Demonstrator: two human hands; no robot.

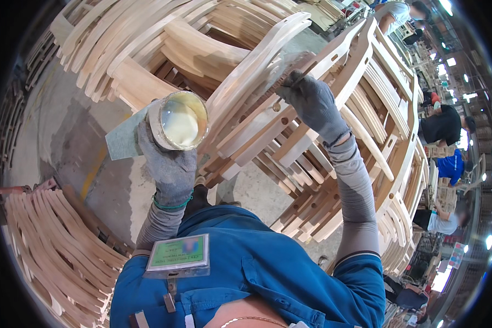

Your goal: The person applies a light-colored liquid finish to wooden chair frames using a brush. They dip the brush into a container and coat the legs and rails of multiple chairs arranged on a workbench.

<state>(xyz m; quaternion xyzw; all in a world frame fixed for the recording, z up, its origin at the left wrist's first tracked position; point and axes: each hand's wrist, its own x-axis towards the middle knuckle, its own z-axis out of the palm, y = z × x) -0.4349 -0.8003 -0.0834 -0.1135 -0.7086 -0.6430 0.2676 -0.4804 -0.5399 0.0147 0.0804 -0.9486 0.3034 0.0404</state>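
Observation:
My left hand (169, 163), in a grey knit glove, is closed around a pale cup (157, 123) partly filled with a cream-coloured liquid (181, 124). A flat grey-green piece (124, 138) sticks out to the left, beside the cup and the fingers. My right hand (316, 103), also gloved, is raised over the stacked wooden parts with its fingers pinched together. Whatever is between those fingertips is too small and dark to name. Just below them lie pale curved wooden pieces (257, 128), some with round holes and slots.
A tall pile of curved wooden slats (164, 44) stands ahead on the left. More wooden frames (380, 82) rise on the right, close to my forearm. Another slat stack (60, 246) sits at lower left. Several people work along the right, one in a blue shirt (450, 168).

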